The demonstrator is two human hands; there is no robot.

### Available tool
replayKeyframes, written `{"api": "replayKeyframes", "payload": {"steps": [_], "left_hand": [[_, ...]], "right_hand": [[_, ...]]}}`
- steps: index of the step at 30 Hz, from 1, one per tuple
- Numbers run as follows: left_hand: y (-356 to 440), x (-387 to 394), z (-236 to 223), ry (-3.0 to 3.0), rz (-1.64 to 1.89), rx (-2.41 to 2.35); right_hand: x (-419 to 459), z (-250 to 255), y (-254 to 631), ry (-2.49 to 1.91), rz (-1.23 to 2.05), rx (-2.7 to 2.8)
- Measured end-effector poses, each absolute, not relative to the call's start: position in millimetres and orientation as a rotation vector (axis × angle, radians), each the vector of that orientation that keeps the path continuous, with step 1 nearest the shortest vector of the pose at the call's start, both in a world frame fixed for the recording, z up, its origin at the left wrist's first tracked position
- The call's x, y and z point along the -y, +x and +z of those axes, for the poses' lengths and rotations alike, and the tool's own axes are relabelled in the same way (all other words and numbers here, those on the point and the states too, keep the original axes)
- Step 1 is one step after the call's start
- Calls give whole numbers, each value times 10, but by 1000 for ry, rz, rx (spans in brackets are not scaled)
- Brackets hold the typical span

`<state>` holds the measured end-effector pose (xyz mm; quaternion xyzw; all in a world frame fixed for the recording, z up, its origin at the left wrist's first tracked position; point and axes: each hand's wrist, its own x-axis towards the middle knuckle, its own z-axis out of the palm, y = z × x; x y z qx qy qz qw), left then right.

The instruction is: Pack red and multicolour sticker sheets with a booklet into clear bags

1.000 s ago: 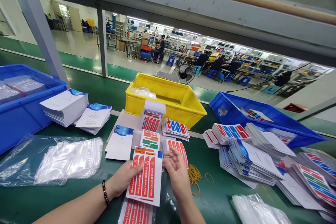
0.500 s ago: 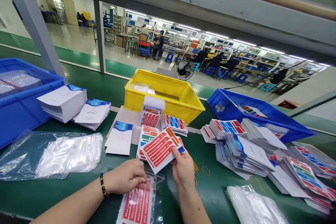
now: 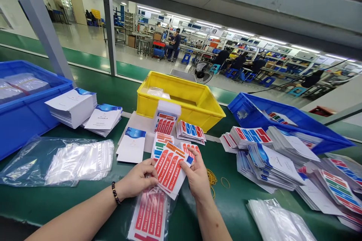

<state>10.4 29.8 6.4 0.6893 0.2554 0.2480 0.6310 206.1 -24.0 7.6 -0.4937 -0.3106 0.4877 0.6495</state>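
Observation:
My right hand grips several sticker sheets with red label strips and an orange strip, thumb on top. Just to the left, my left hand, with a beaded bracelet on its wrist, has its fingers pinched at the mouth of a clear plastic bag. Inside that bag lies another sheet of red labels. The lower corner of the held sheets is over the bag's mouth. Behind my hands stand a white holder of red label sheets and a pile of red and blue sticker sheets.
A yellow bin stands behind, between a blue bin and a tilted blue bin. Booklets and clear bags are on the left. Piled booklets, more bags and rubber bands lie on the right.
The held sticker sheets have turned more upright, with their lower corner now over the bag's mouth. My left hand has moved up, closer to them. The view has shifted slightly.

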Motion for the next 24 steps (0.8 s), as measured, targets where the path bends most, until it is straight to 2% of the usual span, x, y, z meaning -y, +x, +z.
{"api": "replayKeyframes", "payload": {"steps": [10,15,18,24], "left_hand": [[102,-288,66,1594,553,-604],[124,-253,37,1517,761,-695],[125,-245,62,1457,798,-699],[127,-284,117,1093,551,-713]], "right_hand": [[252,16,2032,-1204,1181,890],[272,56,1956,-1298,1104,1376],[289,100,1940,-1258,1185,1538],[301,66,1941,-1329,1226,1311]]}}
